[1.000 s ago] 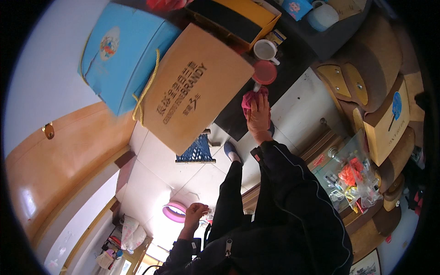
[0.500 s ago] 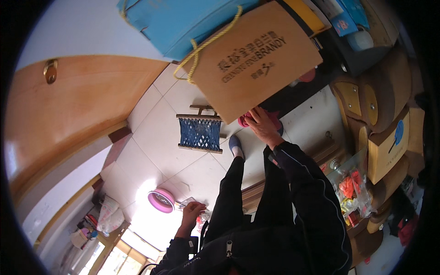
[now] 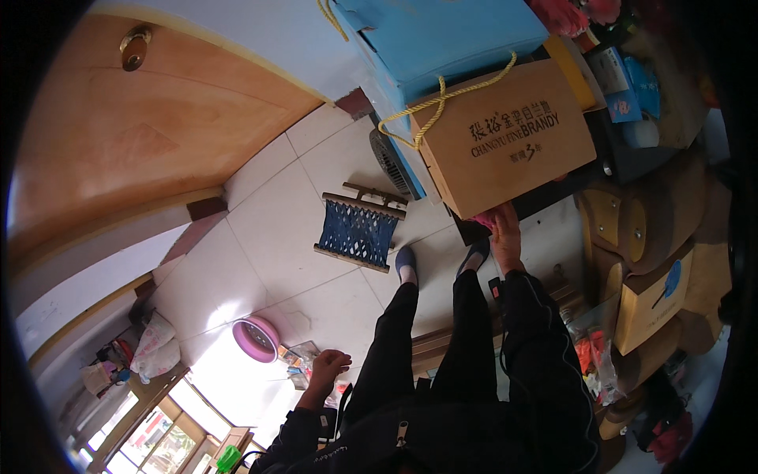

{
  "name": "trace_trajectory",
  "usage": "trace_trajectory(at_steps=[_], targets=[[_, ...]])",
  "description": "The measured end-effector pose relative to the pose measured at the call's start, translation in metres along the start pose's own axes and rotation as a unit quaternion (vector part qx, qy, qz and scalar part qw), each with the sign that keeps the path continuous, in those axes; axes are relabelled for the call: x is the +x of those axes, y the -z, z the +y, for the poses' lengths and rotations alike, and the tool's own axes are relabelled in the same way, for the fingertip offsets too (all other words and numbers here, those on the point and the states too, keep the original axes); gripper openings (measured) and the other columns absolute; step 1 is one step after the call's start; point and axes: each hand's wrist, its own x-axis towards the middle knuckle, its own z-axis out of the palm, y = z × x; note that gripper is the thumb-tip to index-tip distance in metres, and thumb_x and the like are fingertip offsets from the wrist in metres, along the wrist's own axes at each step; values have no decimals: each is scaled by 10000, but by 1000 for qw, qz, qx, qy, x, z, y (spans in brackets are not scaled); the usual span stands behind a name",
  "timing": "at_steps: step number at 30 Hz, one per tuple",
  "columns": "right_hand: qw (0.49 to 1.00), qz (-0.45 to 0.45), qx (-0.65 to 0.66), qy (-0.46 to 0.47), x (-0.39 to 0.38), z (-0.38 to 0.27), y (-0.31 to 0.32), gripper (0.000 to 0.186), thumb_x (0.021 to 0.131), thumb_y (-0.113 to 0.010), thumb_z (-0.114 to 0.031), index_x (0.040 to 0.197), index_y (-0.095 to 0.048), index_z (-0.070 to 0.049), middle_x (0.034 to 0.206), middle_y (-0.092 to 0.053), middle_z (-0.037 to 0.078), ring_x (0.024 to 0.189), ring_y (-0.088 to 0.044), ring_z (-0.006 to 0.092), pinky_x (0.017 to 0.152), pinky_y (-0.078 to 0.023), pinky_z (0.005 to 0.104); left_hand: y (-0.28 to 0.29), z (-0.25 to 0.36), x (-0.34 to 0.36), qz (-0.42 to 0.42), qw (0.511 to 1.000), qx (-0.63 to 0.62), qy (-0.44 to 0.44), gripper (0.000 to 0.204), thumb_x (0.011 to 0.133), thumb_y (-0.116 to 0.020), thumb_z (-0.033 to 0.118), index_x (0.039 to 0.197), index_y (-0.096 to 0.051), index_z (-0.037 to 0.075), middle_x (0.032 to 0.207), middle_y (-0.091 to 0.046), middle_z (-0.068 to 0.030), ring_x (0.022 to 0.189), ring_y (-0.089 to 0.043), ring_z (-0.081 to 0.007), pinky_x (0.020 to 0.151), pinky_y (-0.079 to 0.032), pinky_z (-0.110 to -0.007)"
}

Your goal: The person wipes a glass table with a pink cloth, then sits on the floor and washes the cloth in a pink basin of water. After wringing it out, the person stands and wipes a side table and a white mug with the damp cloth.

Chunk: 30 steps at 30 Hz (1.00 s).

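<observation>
My right hand (image 3: 506, 237) is closed on a pink cloth (image 3: 483, 220), beside the lower edge of a brown paper gift bag (image 3: 509, 170). The bag has yellow rope handles (image 3: 444, 101) and stands on a dark table (image 3: 545, 196). Most of the cloth is hidden by my fingers and the bag. My left hand (image 3: 325, 370) hangs low, near my left thigh, with its fingers curled together and nothing showing in them.
A blue bag (image 3: 442, 39) stands behind the brown one. On the tiled floor are a folding stool (image 3: 359, 231) with a woven blue seat, a dark fan (image 3: 388, 160) and a pink basin (image 3: 257, 340). A brown sofa (image 3: 663, 189) with a box (image 3: 654, 300) lies to the right.
The view has shifted, so the bags sit farther right and the fan shows. My right hand has moved along the brown bag's lower edge with the pink cloth, now mostly covered.
</observation>
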Motion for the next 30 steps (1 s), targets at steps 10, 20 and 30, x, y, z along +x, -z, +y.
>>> trace_trajectory(at_steps=[10, 20, 30], targets=[[977, -22, 115, -176, -39, -79, -2, 257, 902, -536, -186, 1118, -586, -55, 1063, -613, 155, 974, -582, 347, 846, -465, 394, -2, 21, 13, -48, 995, 49, -78, 172, 831, -646, 98, 942, -576, -12, 879, -656, -105, 819, -648, -181, 701, -533, -291], [940, -162, 263, -143, -14, -185, -25, 247, 859, -578, -95, 1097, -555, -30, 1114, -564, 184, 1008, -552, 374, 853, -459, 388, -2, 35, 26, -76, 993, 29, -80, 179, 833, -642, 89, 967, -572, -7, 886, -660, -107, 813, -651, -182, 688, -533, -285], [993, -12, -50, 110, 148, -167, -116, 310, 803, -555, -84, 1109, -560, -38, 1189, -510, 154, 1105, -484, 325, 879, -446, 389, -3, 37, 32, -62, 993, 62, -82, 197, 818, -649, 88, 958, -566, -24, 891, -656, -117, 817, -648, -191, 692, -527, -297]])
